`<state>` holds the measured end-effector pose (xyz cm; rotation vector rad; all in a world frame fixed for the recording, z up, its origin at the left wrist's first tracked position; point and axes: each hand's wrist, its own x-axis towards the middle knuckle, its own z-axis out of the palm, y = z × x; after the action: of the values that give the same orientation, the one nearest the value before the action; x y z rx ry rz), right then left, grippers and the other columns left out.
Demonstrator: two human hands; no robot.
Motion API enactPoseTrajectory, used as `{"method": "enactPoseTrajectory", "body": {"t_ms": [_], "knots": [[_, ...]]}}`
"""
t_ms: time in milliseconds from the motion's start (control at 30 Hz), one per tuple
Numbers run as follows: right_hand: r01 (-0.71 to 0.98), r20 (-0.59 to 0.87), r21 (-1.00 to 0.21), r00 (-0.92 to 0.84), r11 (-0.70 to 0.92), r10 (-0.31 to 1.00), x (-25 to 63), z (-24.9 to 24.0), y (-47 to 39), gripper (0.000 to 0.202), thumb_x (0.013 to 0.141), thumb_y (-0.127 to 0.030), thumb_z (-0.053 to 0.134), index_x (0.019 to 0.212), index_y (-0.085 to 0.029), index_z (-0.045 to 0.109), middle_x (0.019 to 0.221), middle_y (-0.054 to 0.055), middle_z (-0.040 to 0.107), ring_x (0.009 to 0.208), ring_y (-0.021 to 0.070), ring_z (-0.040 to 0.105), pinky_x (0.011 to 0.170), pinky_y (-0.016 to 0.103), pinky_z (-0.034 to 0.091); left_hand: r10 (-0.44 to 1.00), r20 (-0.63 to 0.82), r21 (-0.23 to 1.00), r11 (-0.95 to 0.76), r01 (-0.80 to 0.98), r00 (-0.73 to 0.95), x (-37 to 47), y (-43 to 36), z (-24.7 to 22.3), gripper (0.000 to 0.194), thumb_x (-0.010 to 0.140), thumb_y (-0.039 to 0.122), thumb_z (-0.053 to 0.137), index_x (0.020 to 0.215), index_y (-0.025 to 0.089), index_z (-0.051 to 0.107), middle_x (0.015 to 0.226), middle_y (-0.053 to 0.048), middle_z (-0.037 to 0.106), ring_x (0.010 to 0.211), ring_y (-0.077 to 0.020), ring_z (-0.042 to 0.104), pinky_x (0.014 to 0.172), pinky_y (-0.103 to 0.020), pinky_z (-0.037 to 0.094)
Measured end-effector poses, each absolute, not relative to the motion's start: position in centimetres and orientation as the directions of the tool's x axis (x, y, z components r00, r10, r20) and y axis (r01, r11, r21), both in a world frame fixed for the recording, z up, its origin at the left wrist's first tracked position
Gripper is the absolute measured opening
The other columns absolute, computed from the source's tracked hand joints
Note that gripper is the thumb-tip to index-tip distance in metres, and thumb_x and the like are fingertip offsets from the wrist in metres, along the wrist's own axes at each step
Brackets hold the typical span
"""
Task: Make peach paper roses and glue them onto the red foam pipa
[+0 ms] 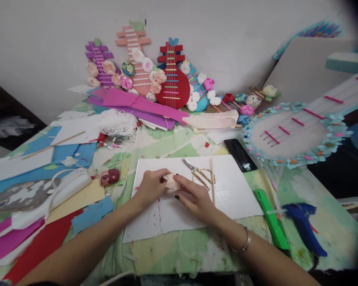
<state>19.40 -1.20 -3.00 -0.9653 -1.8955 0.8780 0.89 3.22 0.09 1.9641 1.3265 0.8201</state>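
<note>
Reaches two bare forearms in from the bottom edge, wearing a silver bracelet (245,238) on the right wrist. Pinches a folded, pale paper piece (172,183) narrowly at its left side with the left hand (152,184). Rests fingers of the right hand (195,196) against the right side of the same piece, keeping the thumb lower; cannot tell whether that thumb presses the paper. Holds the piece above a white sheet (238,194) on the patterned tablecloth (197,254). Has gold-handled scissors (200,174) lying on the sheet just beyond the right hand, beside a thin wooden stick (213,188). Has a black phone (239,154) past the sheet's far right corner, and a green tool (273,222) and blue glue gun (306,228) to the right. Has a red pouch (109,177) and white strings (118,124) to the left, and a red lute-shaped model (174,88) against the wall, with flower-trimmed ones around it.
</note>
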Motion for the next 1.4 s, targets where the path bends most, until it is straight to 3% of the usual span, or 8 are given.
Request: {"method": "enactPoseTrajectory", "body": {"t_ms": [233,500,633,800,1000,1133,1233,1400], "knots": [[0.327,0.375,-0.805,-0.367,0.495,0.851,19.4,-3.2,-1.3,0.054,0.084,-0.018,0.057,0.136,-0.03,0.046,0.135,0.008,0.053,0.126,0.0241,0.05,0.102,0.049,0.046,0.967,0.176,0.751,-0.252,0.61,0.183,1.1,3.1,-0.2,0.011,0.064,0.013,0.053,0.054,0.015,0.057,0.047,0.004,0.055,0.048,-0.009,0.047,0.05,-0.019,0.034],[0.042,0.269,-0.957,-0.245,0.288,0.931,19.4,-2.4,-1.0,0.043,0.084,-0.028,0.06,0.127,-0.029,0.056,0.133,0.006,0.054,0.122,0.0225,0.052,0.095,0.042,0.054,0.923,0.317,0.714,-0.385,0.585,0.219,1.3,2.8,-0.5,0.007,0.069,0.017,0.054,0.074,0.018,0.059,0.072,0.0,0.067,0.064,-0.0131,0.06,0.062,-0.022,0.046],[0.032,0.224,-0.971,-0.243,0.238,0.944,19.5,-2.3,-0.9,0.033,0.084,-0.033,0.061,0.116,-0.027,0.064,0.133,0.007,0.055,0.128,0.0255,0.047,0.095,0.045,0.053,0.903,0.359,0.639,-0.423,0.643,0.238,1.2,2.7,-1.1,0.002,0.07,0.019,0.055,0.073,0.019,0.054,0.065,0.001,0.063,0.06,-0.0121,0.058,0.06,-0.022,0.044],[-0.085,0.156,-0.986,-0.224,0.141,0.962,19.2,-2.7,-0.7,0.036,0.08,-0.036,0.066,0.114,-0.024,0.061,0.125,0.009,0.06,0.118,0.0225,0.055,0.098,0.042,0.05,0.903,0.361,0.669,-0.425,0.61,0.232,1.4,2.4,-0.9,0.016,0.071,0.018,0.057,0.082,0.02,0.047,0.063,0.004,0.056,0.054,-0.0098,0.053,0.056,-0.021,0.043],[-0.331,-0.011,-0.94,-0.201,-0.078,0.98,19.5,-2.9,0.3,0.042,0.076,-0.042,0.069,0.11,-0.024,0.051,0.109,0.01,0.067,0.098,0.0233,0.066,0.089,0.044,0.052,0.871,0.314,0.887,-0.411,0.21,0.378,1.3,2.3,0.0,0.033,0.078,0.023,0.058,0.106,0.019,0.041,0.086,-0.003,0.055,0.072,-0.0116,0.057,0.051,-0.018,0.046],[-0.383,-0.068,-0.915,-0.17,-0.129,0.983,19.8,-2.5,0.4,0.041,0.075,-0.036,0.068,0.11,-0.025,0.052,0.111,0.008,0.066,0.099,0.0239,0.065,0.092,0.046,0.05,0.858,0.326,0.835,-0.458,0.306,0.396,1.3,2.7,-0.9,0.057,0.072,0.032,0.07,0.12,0.02,0.04,0.114,-0.012,0.048,0.079,-0.0138,0.055,0.046,-0.018,0.044],[-0.445,-0.067,-0.883,-0.2,-0.151,0.978,19.8,-2.3,0.3,0.036,0.074,-0.029,0.067,0.108,-0.025,0.054,0.109,0.007,0.067,0.098,0.0239,0.065,0.088,0.045,0.051,0.849,0.303,0.769,-0.486,0.415,0.433,1.8,3.0,-1.8,0.072,0.067,0.036,0.075,0.126,0.019,0.039,0.121,-0.014,0.046,0.088,-0.0192,0.057,0.063,-0.028,0.053],[-0.563,-0.118,-0.786,-0.272,-0.257,0.955,19.5,-2.3,0.4,0.033,0.069,-0.014,0.063,0.1,-0.023,0.059,0.103,0.005,0.067,0.09,0.02,0.063,0.078,0.035,0.051,0.821,0.35,0.714,-0.546,0.439,0.452,2.3,3.0,-2.3,0.06,0.072,0.025,0.071,0.125,0.017,0.043,0.119,-0.014,0.051,0.112,-0.0266,0.051,0.09,-0.041,0.048]]}}
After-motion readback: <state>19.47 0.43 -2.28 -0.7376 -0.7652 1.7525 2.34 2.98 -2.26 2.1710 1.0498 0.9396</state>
